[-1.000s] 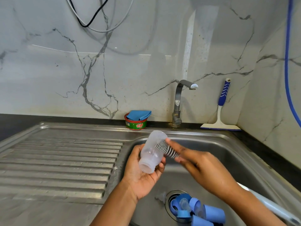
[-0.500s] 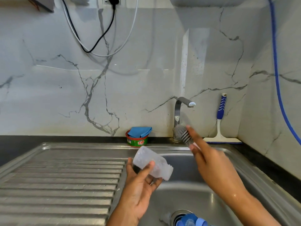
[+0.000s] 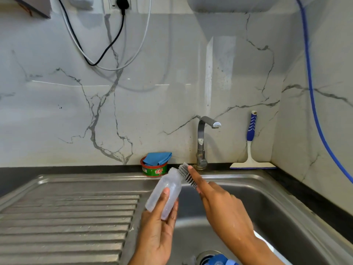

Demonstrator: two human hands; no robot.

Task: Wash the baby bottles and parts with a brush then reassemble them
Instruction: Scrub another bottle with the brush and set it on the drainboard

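My left hand (image 3: 158,230) grips a clear baby bottle (image 3: 165,192) over the left rim of the sink, tilted with one end pointing up and away. My right hand (image 3: 221,205) holds a grey ribbed bottle brush (image 3: 185,175), with the index finger stretched along it. The brush head lies against the far top end of the bottle. Blue bottle parts (image 3: 219,261) peek out at the sink drain at the bottom edge, mostly cut off.
A steel sink basin (image 3: 267,207) lies under my hands, with a ribbed draining board (image 3: 66,217) to the left. Behind it stand the tap (image 3: 202,142), a green soap tub with a blue cloth (image 3: 155,165) and a blue-handled squeegee (image 3: 251,146). Cables hang on the marble wall.
The brush came out of the bottle, lifted toward the tap, then came back against the bottle's far end. My left hand turned the bottle more upright. The view tilted upward.
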